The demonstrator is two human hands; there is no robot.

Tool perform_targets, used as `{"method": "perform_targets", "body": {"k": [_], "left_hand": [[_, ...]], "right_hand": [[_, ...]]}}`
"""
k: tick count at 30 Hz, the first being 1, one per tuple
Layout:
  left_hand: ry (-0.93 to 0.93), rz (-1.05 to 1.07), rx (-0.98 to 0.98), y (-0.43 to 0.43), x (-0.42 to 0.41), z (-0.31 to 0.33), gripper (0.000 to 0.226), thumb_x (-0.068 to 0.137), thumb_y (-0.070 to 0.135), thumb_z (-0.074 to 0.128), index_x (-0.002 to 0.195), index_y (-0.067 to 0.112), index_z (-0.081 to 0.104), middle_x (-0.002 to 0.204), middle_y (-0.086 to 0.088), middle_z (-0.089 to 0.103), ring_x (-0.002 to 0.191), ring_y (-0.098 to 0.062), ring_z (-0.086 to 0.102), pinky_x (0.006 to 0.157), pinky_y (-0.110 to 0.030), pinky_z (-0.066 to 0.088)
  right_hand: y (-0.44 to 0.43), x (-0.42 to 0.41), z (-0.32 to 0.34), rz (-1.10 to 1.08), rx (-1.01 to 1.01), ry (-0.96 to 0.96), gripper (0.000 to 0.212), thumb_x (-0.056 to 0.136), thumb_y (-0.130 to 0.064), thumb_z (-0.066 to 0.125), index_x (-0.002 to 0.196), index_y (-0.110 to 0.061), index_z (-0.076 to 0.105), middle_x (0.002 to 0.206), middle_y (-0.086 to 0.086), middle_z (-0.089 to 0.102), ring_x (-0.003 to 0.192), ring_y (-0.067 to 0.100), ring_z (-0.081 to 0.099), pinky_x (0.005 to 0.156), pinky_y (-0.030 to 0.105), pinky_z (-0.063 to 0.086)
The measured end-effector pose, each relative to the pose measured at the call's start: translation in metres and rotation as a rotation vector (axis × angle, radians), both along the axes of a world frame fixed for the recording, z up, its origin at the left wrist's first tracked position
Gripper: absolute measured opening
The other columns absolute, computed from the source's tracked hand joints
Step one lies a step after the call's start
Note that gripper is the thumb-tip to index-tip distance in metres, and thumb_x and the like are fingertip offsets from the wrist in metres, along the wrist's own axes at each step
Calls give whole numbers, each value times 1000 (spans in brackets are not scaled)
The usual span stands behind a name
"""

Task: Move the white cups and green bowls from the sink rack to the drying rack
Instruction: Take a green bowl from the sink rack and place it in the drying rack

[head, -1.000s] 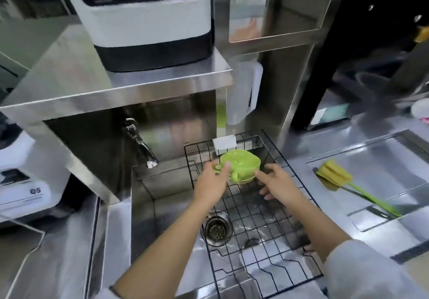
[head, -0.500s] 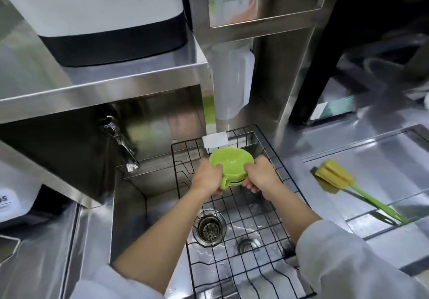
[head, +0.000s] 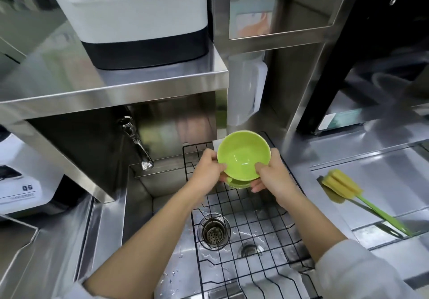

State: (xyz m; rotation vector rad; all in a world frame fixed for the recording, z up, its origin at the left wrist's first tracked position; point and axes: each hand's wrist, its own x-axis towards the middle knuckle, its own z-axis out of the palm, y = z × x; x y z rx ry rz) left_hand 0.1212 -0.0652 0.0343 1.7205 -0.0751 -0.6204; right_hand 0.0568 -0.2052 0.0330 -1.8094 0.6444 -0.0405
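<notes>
At the near edge of the sink, the rack (head: 246, 233) spans the basin, bare wire over the drain (head: 213, 231). Toward the rack's far right corner both hands grasp a green bowl (head: 243, 155), tilted so its inside faces the camera: the left hand (head: 209, 171) pinches the left rim, thumb inside, and the right hand (head: 271, 175) grips the right rim. A second bowl (head: 236, 182) shows just beneath, touching it. Best to lift both together, fingers under the lower one, level, clear of the wires and the tap (head: 137, 143) beyond. No drying rack or cups are in view.
</notes>
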Motion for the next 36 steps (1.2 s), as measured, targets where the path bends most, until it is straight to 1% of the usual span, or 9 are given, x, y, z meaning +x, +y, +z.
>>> {"method": "perform_targets", "body": {"k": [2, 6, 12, 16, 19, 24, 30, 34, 36], "left_hand": [[118, -40, -176, 10, 0, 15, 11, 92, 25, 52, 92, 14, 50, 102, -16, 62, 84, -25, 62, 79, -33, 53], [260, -23, -271, 23, -5, 33, 60, 79, 69, 39, 102, 19, 64, 110, -11, 66, 105, -29, 61, 102, -42, 43], [226, 55, -312, 48, -24, 49, 44, 76, 58, 56, 102, 23, 63, 107, -9, 67, 102, -27, 63, 87, -36, 48], [165, 124, -343, 82, -32, 54, 43, 75, 60, 52, 100, 26, 63, 106, -7, 68, 102, -30, 63, 95, -43, 43], [110, 211, -379, 114, -38, 61, 54, 63, 62, 54, 100, 24, 64, 105, -10, 70, 102, -32, 64, 101, -45, 43], [-13, 318, -453, 175, -52, 80, 38, 70, 57, 62, 92, 27, 70, 103, -6, 71, 100, -32, 67, 99, -46, 46], [-166, 386, -518, 253, -72, 95, 46, 60, 56, 61, 93, 24, 69, 95, -2, 69, 91, -23, 63, 86, -37, 48], [-270, 378, -463, 315, -85, 106, 104, 47, 63, 75, 122, -3, 47, 109, -17, 60, 98, -30, 58, 89, -44, 43], [-347, 345, -448, 344, -90, 112, 113, 42, 65, 79, 121, -7, 43, 105, -18, 56, 97, -28, 55, 88, -43, 42]], "right_hand": [[4, -5, 5, 21, -186, -89, 30, 86, -7, 39, 112, -20, 33, 88, 16, 59, 56, 33, 62, 58, 50, 57], [23, -15, 14, 99, -478, -175, 46, 84, -9, 41, 126, -24, 31, 95, 24, 63, 80, 43, 59, 72, 47, 50], [57, -28, 31, 160, -598, -303, 48, 83, -7, 44, 129, -18, 34, 96, 19, 60, 87, 39, 55, 67, 35, 35], [81, -33, 47, 248, -470, -350, 45, 84, -15, 56, 126, -20, 40, 101, 11, 62, 89, 30, 56, 75, 34, 42], [107, -31, 65, 396, -229, -349, 41, 75, -41, 67, 110, -42, 43, 103, -6, 62, 97, 18, 60, 86, 37, 50], [161, -27, 89, 513, 197, -332, 52, 58, -73, 60, 105, -54, 47, 119, -15, 57, 115, 8, 53, 104, 43, 42], [231, -23, 115, 689, 399, -285, 75, 57, -42, 74, 125, -29, 46, 128, 0, 53, 113, 13, 55, 91, 29, 44], [279, -25, 129, 831, 409, -316, 77, 55, -20, 76, 126, -24, 46, 112, -2, 59, 95, 3, 60, 77, 15, 46], [302, -24, 131, 855, 383, -363, 79, 49, -17, 79, 122, -27, 49, 109, -3, 60, 90, 2, 62, 73, 15, 48]]}}
